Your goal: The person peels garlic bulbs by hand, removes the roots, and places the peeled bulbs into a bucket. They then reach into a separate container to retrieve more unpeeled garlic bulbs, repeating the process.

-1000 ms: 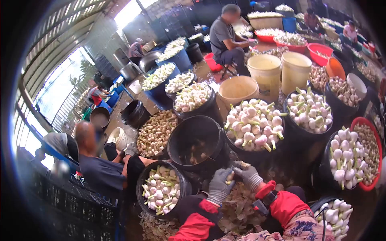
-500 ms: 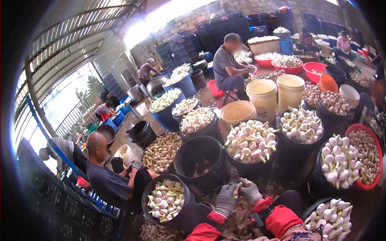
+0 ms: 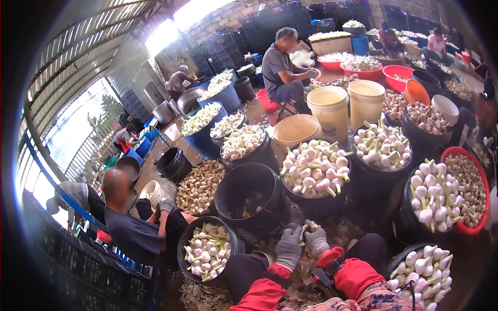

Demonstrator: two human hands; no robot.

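Note:
My left hand (image 3: 289, 248), in a grey knit glove and red sleeve, is closed at a pale greenish garlic stem (image 3: 303, 237) between both hands. Close beside it, my gloved right hand (image 3: 317, 241) is closed around a brownish, unpeeled garlic bulb (image 3: 312, 225), mostly hidden by the fingers. Just beyond my hands stands a large black bucket (image 3: 228, 205) with a little material at its bottom. Peeled white garlic (image 3: 315, 168) heaps a bucket ahead. More peeled garlic (image 3: 208, 251) fills a bucket to the left, and another pile (image 3: 425, 274) is by my right knee.
Loose garlic skins (image 3: 205, 295) lie on the floor by my legs. At the right, a red basin (image 3: 486, 192) holds small brownish garlic. Cream buckets (image 3: 328, 111) stand ahead. A person (image 3: 137, 228) sits close on the left; several others work farther back.
My hands have risen slightly and shifted left in view, the right hand now more upright around the bulb. The whole view has shifted a little; the seated people keep much the same posture.

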